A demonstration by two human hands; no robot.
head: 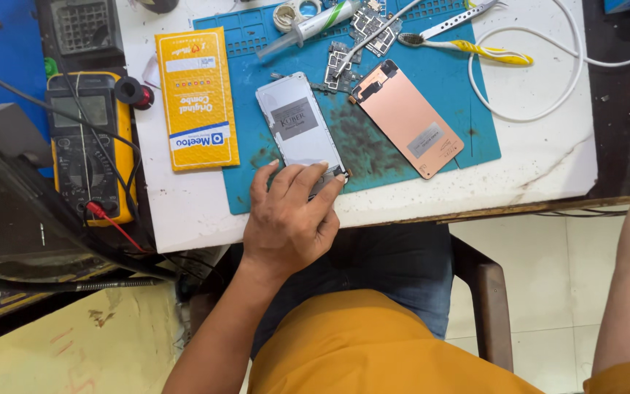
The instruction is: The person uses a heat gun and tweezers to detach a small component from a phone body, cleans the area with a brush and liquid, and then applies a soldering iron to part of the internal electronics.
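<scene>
**benchfixer:** Landmark for all of this is the blue mat point(468, 109) on the white surface point(184, 211). The opened phone body point(299, 128) lies flat near the mat's middle-front, back side up, with a grey rectangular label on it. Its long axis runs from the mat's near edge toward the far edge, leaning a little to the left as it goes away. The left hand point(289, 219) sits at the mat's near edge with its fingertips point(322, 169) pressed onto the phone's near end; the grip is narrow, more a pinch-and-press on that end than a full wrap.

**solderpaw:** And the other hand?

**benchfixer:** Only a forearm shows along the right edge of the view, so he can't tell what that grip is doing. As for handling, the body looks light, thin, stiff and slick, likely to slide on the mat. It's probably fragile while open, so holding it by the long side edges seems safest.

**solderpaw:** Neighbours?

**benchfixer:** A copper-coloured panel point(407, 118) lies just right of the phone, tilted the same way. Circuit boards point(362, 36) sit at the mat's far side, with a syringe point(308, 29) and a toothbrush point(464, 46). A yellow packet point(197, 98) overlaps the mat's left edge, and a yellow multimeter point(85, 142) sits further left.
</scene>
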